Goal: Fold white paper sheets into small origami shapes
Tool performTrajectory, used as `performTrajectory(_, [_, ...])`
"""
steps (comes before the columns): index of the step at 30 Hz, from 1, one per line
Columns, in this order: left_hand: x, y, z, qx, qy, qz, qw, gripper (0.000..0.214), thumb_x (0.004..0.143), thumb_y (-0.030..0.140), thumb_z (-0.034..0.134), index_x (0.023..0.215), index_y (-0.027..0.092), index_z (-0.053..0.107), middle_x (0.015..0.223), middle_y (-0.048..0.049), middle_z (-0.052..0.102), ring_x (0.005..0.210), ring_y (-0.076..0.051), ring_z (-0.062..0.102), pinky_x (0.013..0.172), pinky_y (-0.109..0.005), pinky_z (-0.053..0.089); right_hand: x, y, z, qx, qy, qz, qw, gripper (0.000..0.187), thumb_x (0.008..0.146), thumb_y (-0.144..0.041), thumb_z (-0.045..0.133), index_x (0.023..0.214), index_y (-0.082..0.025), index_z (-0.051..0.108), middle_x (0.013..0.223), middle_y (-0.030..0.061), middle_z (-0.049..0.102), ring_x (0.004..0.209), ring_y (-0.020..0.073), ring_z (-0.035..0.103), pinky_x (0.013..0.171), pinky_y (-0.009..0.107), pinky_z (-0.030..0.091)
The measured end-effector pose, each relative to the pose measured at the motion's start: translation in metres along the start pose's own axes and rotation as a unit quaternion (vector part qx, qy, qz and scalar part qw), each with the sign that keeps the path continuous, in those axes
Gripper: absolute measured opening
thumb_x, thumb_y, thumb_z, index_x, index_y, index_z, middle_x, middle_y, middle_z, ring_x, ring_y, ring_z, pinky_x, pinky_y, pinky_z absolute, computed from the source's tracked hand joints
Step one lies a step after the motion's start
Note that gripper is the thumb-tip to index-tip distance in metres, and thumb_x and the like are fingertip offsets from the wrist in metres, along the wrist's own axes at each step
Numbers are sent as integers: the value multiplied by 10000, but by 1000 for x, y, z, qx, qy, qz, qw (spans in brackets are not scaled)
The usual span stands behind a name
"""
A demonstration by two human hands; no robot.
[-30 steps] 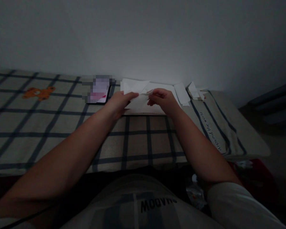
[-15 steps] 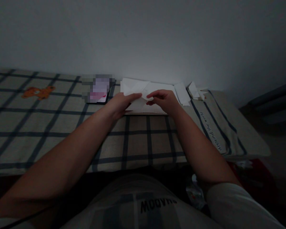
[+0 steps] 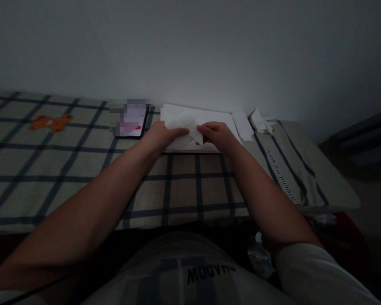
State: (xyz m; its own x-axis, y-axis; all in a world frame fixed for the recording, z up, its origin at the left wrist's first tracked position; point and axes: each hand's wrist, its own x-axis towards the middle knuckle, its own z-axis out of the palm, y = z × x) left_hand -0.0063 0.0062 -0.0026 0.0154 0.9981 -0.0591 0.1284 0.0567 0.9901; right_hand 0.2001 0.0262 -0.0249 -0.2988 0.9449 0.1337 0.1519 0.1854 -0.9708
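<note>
A folded sheet of white paper (image 3: 184,120) is held up between both hands, over a white pad of paper (image 3: 216,115) on the cloth. My left hand (image 3: 161,134) grips its left side, with the thumb lying across the front and the other fingers hidden behind. At the right edge, my right hand (image 3: 217,133) pinches a pointed flap of the same paper between thumb and forefinger. The flap's tip points down, toward my body. Dim light blurs the finer creases.
Left of the pad lies a phone (image 3: 133,118), its screen partly pixelated. Folded paper strips (image 3: 242,125) and folded paper pieces (image 3: 260,120) lie to the right. An orange bear-shaped piece (image 3: 52,123) sits far left on the checked tablecloth (image 3: 184,182). A wall (image 3: 190,51) rises behind.
My right hand has closed in on the paper's right edge and now pinches it. The flap has turned downward, and the paper has tilted slightly. My left hand stays nearly in place.
</note>
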Motion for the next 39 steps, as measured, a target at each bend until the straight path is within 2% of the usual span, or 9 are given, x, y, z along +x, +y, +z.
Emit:
performTrajectory(10, [4, -4, -2, 40, 2, 16, 999, 417, 572, 306, 856, 943, 166, 727, 995, -111, 757, 928, -265, 693, 791, -345, 552, -3, -6, -2, -37, -27, 37, 998, 346, 856, -468, 694, 669, -186, 619, 584, -6, 612, 559, 101, 551, 587, 260, 456])
performTrajectory(14, [-1, 4, -2, 46, 5, 14, 999, 340, 565, 237, 845, 877, 171, 726, 889, -90, 742, 893, -268, 688, 765, -341, 546, -4, -11, 0, 35, -45, 73, 996, 205, 807, -336, 745, 723, -179, 643, 626, -6, 625, 581, 108, 575, 606, 272, 486])
performTrajectory(17, [-1, 6, -3, 54, 14, 7, 998, 310, 566, 219, 842, 847, 169, 722, 840, -79, 726, 907, -280, 685, 756, -337, 545, -3, -15, 1, 111, -35, 106, 987, 89, 798, -245, 705, 762, -172, 668, 665, 10, 649, 586, 121, 595, 633, 306, 523])
performTrajectory(20, [3, 1, -3, 26, 9, 14, 1000, 330, 557, 258, 855, 849, 178, 722, 868, -75, 734, 888, -262, 686, 745, -328, 547, -2, -15, 0, 147, -32, 130, 980, 153, 829, -271, 653, 708, -178, 659, 643, 26, 654, 582, 141, 608, 622, 323, 535])
performTrajectory(24, [3, 0, -2, 13, 15, 11, 1000, 361, 544, 263, 867, 868, 185, 729, 891, -76, 745, 878, -251, 685, 744, -325, 549, -2, -8, -2, 107, -53, 90, 989, 204, 817, -339, 713, 700, -185, 652, 620, 8, 640, 577, 118, 591, 630, 289, 525])
performTrajectory(30, [-2, 6, -1, 11, -10, -35, 999, 280, 602, 284, 836, 833, 181, 717, 775, -66, 718, 762, -229, 667, 633, -298, 511, 0, 0, -2, 73, -17, 45, 996, 144, 787, -283, 731, 723, -180, 654, 613, -14, 621, 580, 102, 573, 609, 257, 497])
performTrajectory(32, [0, 4, -2, 35, -21, -39, 998, 243, 614, 299, 823, 790, 177, 710, 711, -59, 687, 699, -213, 645, 595, -291, 484, 1, 1, 0, 91, -9, 54, 994, 149, 781, -264, 716, 684, -190, 630, 599, -24, 604, 565, 98, 563, 584, 246, 483])
performTrajectory(35, [3, -1, -2, 77, -26, -23, 996, 252, 615, 324, 813, 788, 170, 712, 696, -55, 671, 660, -195, 622, 584, -290, 474, 2, 1, 5, 107, -36, 81, 990, 175, 804, -304, 711, 691, -194, 636, 650, -13, 634, 595, 100, 577, 591, 242, 482])
performTrajectory(39, [6, -9, -2, 117, -24, 23, 993, 326, 616, 364, 810, 858, 160, 731, 784, -60, 710, 754, -214, 652, 660, -304, 516, -1, 0, 9, 102, -55, 84, 990, 185, 801, -347, 746, 748, -187, 668, 698, 3, 656, 637, 110, 588, 608, 247, 479])
